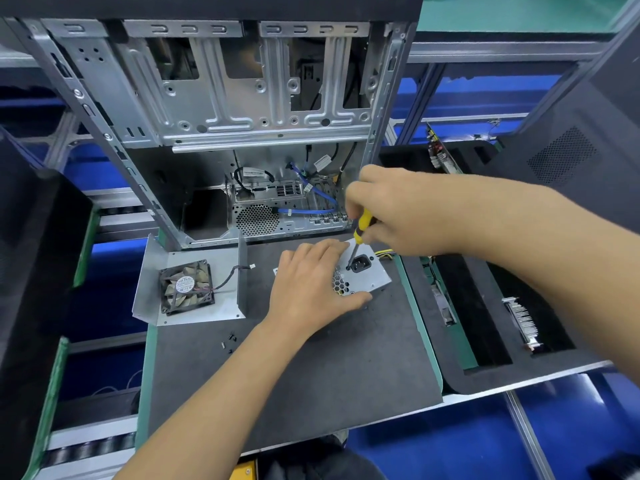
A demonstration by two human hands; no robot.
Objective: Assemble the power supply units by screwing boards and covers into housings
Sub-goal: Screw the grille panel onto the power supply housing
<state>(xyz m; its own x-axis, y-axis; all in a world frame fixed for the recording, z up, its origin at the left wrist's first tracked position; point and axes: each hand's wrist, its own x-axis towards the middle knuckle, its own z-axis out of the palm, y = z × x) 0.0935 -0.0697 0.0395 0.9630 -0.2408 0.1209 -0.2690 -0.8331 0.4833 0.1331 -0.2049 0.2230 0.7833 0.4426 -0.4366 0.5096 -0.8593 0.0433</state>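
A silver power supply unit point(372, 273) stands on the dark mat point(311, 375), its black mains socket facing up. My left hand point(308, 285) grips the unit from the left, thumb curled under its near edge. My right hand point(398, 209) holds a yellow-handled screwdriver point(362, 225), whose tip sits on a screw just left of the socket. To the left lies a bent metal cover point(194, 313) with a black fan point(187, 287) mounted in it.
An open computer case point(214, 109) stands upright behind the mat, with blue cables inside. A few small black screws point(230, 341) lie loose on the mat near my left forearm. Black foam trays point(485, 306) holding circuit boards sit to the right.
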